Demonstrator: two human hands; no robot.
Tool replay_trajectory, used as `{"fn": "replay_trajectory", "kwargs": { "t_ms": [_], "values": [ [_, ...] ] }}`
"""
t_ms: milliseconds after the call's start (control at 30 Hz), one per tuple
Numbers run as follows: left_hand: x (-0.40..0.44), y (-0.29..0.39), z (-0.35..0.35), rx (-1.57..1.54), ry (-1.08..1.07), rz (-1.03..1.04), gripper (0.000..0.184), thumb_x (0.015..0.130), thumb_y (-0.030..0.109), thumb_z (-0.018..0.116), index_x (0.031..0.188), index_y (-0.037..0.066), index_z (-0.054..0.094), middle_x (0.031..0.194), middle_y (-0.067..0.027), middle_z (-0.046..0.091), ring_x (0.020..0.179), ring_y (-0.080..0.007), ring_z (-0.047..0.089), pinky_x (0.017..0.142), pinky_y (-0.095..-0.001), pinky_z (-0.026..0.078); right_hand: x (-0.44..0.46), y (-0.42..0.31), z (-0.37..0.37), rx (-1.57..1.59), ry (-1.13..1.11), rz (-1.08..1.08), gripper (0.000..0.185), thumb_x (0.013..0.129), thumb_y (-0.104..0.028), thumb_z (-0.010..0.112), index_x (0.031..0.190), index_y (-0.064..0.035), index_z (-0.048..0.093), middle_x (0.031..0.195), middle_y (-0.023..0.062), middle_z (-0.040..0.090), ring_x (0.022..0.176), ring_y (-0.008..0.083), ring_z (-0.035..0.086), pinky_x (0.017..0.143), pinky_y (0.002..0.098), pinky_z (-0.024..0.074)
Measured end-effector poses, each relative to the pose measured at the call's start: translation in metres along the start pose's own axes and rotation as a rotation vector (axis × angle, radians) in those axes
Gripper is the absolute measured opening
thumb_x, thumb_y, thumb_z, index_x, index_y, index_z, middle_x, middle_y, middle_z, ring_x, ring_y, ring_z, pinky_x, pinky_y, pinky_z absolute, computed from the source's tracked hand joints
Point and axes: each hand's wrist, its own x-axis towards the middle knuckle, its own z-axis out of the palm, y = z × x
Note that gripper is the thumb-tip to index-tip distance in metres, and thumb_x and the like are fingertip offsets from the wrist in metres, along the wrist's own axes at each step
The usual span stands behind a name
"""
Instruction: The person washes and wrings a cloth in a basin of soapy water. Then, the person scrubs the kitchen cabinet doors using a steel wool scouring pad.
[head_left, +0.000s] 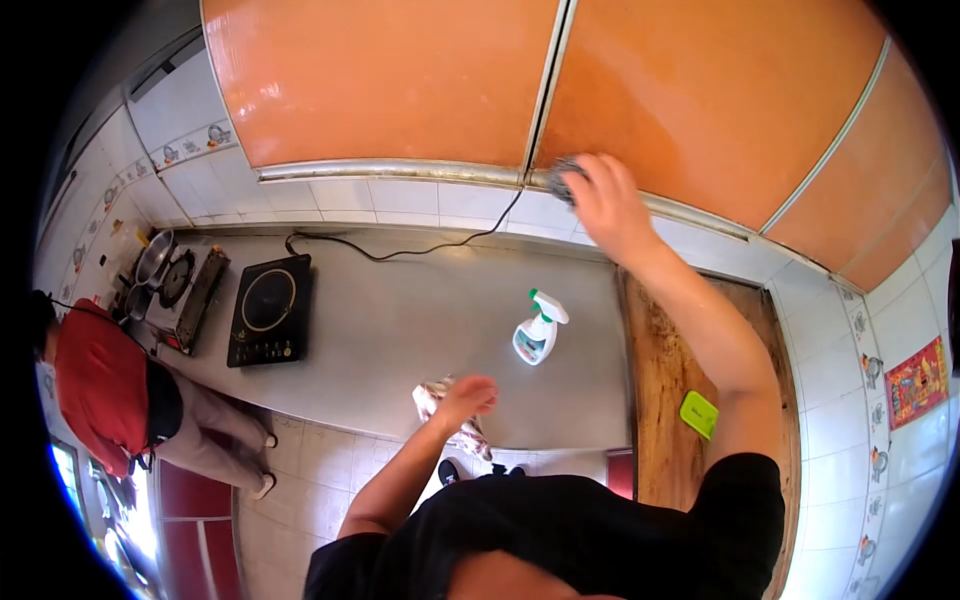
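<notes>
My right hand [610, 210] is raised to the lower edge of the orange cabinet doors [700, 90], its fingers closed around a dark grey steel wool scrubber [565, 182]. The scrubber meets the metal rail beneath the doors. My left hand [468, 400] is low, near the counter's front edge, with loosely curled fingers and nothing visible in them. Behind and below that hand, a crumpled light cloth [428, 396] with dark patches lies at the edge. A white spray bottle [536, 335] with a green-and-white trigger head stands on the counter between my arms.
A black induction cooker [270, 312] sits on the steel counter [400, 300], its cord running along the wall. Left of it is a gas stove [190, 295] with pans. A person in red [95, 390] stands at far left. A green box [698, 414] rests on the wooden board [655, 370].
</notes>
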Motion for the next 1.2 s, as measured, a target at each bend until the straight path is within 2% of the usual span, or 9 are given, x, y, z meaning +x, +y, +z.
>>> {"fn": "replay_trajectory", "kwargs": {
  "t_ms": [133,267,400,500,633,867,967,1067,1200],
  "values": [
    [-0.003,0.024,0.023,0.012,-0.035,0.012,0.023,0.098,0.015,0.062,0.119,0.007,0.057,0.108,-0.0057,0.065,0.095,-0.0150,0.063,0.080,-0.0290,0.054,0.017,-0.011,-0.005,0.058,-0.011,-0.008,0.036,0.074,-0.006,0.067,0.109,-0.0003,0.060,0.115,0.0178,0.055,0.106,0.0358,0.056,0.088,0.0429,0.0501],
    [-0.009,0.013,0.014,0.043,0.024,-0.026,0.023,0.098,0.015,0.061,0.120,0.006,0.057,0.109,-0.0054,0.064,0.096,-0.0150,0.063,0.081,-0.0294,0.053,-0.035,0.011,-0.017,0.014,-0.069,0.101,0.053,0.066,0.000,0.072,0.117,-0.0017,0.058,0.119,0.0192,0.052,0.108,0.0399,0.054,0.092,0.0470,0.0478],
    [-0.005,0.001,0.018,0.090,-0.020,-0.031,0.025,0.099,0.015,0.060,0.121,0.006,0.056,0.111,-0.0058,0.064,0.097,-0.0156,0.063,0.082,-0.0302,0.053,0.006,-0.024,0.005,0.063,0.032,0.140,0.057,0.063,0.004,0.075,0.118,0.0017,0.058,0.118,0.0216,0.051,0.106,0.0399,0.054,0.091,0.0462,0.0479],
    [0.001,0.009,0.027,0.088,-0.057,-0.023,0.025,0.099,0.014,0.060,0.122,0.005,0.056,0.113,-0.0066,0.064,0.098,-0.0158,0.063,0.082,-0.0305,0.053,0.018,-0.037,0.004,0.044,0.026,0.179,0.047,0.068,0.000,0.073,0.112,0.0036,0.059,0.113,0.0214,0.052,0.102,0.0377,0.054,0.087,0.0451,0.0491],
    [-0.005,0.017,0.032,0.117,-0.015,-0.018,0.024,0.099,0.014,0.060,0.121,0.005,0.056,0.113,-0.0063,0.064,0.099,-0.0155,0.062,0.082,-0.0306,0.053,-0.031,-0.015,-0.015,0.012,-0.016,0.353,0.047,0.070,-0.007,0.074,0.113,0.0042,0.058,0.112,0.0218,0.051,0.102,0.0379,0.054,0.089,0.0447,0.0482],
    [0.002,0.010,0.036,0.124,-0.087,-0.009,0.026,0.099,0.016,0.060,0.123,0.006,0.055,0.111,-0.0044,0.064,0.098,-0.0146,0.062,0.082,-0.0307,0.053,0.013,-0.058,0.015,0.171,0.052,0.420,0.049,0.073,-0.004,0.076,0.117,0.0033,0.056,0.116,0.0200,0.050,0.105,0.0374,0.053,0.092,0.0451,0.0467],
    [-0.005,0.014,0.034,0.129,-0.059,-0.005,0.025,0.099,0.017,0.061,0.122,0.006,0.056,0.110,-0.0038,0.064,0.097,-0.0144,0.062,0.083,-0.0309,0.053,-0.036,-0.023,-0.009,0.063,0.001,0.464,0.044,0.076,-0.003,0.070,0.117,0.0031,0.056,0.117,0.0209,0.051,0.107,0.0387,0.053,0.093,0.0476,0.0464],
    [0.003,-0.001,0.022,0.147,-0.030,-0.042,0.026,0.099,0.017,0.061,0.122,0.006,0.056,0.109,-0.0034,0.064,0.096,-0.0142,0.062,0.084,-0.0312,0.052,-0.064,-0.013,-0.023,0.020,0.078,0.638,0.042,0.078,-0.005,0.070,0.117,0.0032,0.056,0.117,0.0214,0.051,0.107,0.0394,0.052,0.094,0.0487,0.0457],
    [0.005,0.003,0.037,0.194,-0.075,-0.082,0.025,0.099,0.016,0.061,0.122,0.007,0.056,0.109,-0.0037,0.064,0.096,-0.0143,0.062,0.084,-0.0312,0.053,-0.012,-0.059,0.023,0.127,0.132,0.612,0.043,0.075,-0.005,0.071,0.115,0.0032,0.057,0.116,0.0221,0.052,0.109,0.0394,0.053,0.095,0.0483,0.0456]
  ]
}}
